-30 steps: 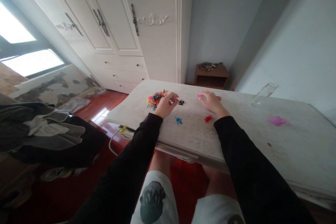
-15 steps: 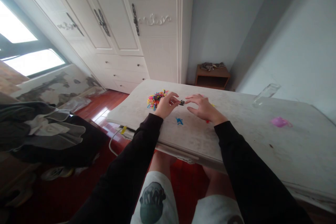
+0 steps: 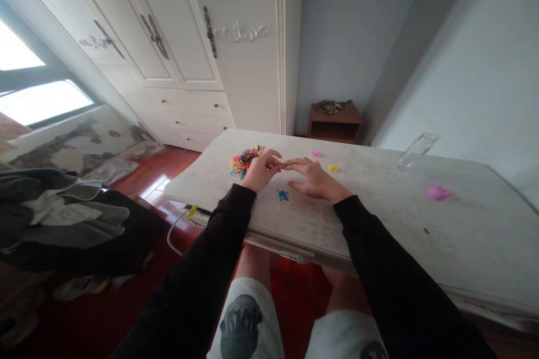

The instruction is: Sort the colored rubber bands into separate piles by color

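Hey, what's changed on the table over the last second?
The right hand slid left from the pink piece until its fingers meet the left hand; the black piece between them is now hidden. A yellow piece is uncovered. The left hand, colourful pile and blue piece stayed put.

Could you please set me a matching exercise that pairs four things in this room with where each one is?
Things:
1. multicoloured pile
2. blue piece
3. glass jar
4. wooden nightstand

Places:
A. on the floor against the far wall
B. on the table, just on the person's side of where left hand and right hand meet
C. just left of the left hand
D. near the table's far edge, by the right-hand wall

Pairs: 1-C, 2-B, 3-D, 4-A.
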`<action>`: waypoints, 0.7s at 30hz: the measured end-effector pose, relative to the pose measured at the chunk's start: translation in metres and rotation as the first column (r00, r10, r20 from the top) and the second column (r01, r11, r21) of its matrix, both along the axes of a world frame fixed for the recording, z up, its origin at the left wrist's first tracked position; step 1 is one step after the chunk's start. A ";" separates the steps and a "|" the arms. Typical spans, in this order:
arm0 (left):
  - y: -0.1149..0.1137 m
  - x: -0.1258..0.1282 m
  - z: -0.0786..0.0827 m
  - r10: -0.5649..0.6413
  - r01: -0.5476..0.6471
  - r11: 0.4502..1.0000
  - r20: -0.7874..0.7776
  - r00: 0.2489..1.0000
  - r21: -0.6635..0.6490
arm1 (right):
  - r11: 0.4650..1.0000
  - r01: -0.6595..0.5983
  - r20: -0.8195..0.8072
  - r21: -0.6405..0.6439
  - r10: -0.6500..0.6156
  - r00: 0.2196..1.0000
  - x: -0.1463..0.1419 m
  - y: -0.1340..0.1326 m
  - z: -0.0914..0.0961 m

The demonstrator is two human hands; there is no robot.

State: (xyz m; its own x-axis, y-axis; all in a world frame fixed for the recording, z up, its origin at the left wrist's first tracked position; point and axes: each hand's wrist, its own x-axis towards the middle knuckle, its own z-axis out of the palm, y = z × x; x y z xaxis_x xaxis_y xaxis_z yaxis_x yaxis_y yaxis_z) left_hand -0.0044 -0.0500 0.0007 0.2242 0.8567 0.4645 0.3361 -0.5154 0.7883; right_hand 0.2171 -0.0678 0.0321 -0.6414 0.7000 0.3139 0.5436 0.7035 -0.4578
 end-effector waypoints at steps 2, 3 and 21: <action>0.001 0.000 -0.001 0.001 -0.001 1.000 0.015 1.000 -0.001 | 1.000 -0.003 -0.003 -0.008 0.003 1.000 -0.001 -0.001 0.000; 0.001 0.000 -0.001 0.002 -0.002 1.000 0.022 1.000 -0.001 | 1.000 -0.008 -0.007 -0.014 0.008 1.000 -0.002 -0.002 0.001; 0.003 -0.001 -0.008 -0.028 0.036 0.997 0.120 0.992 -0.065 | 1.000 -0.004 -0.061 0.028 0.006 0.998 -0.002 0.002 -0.004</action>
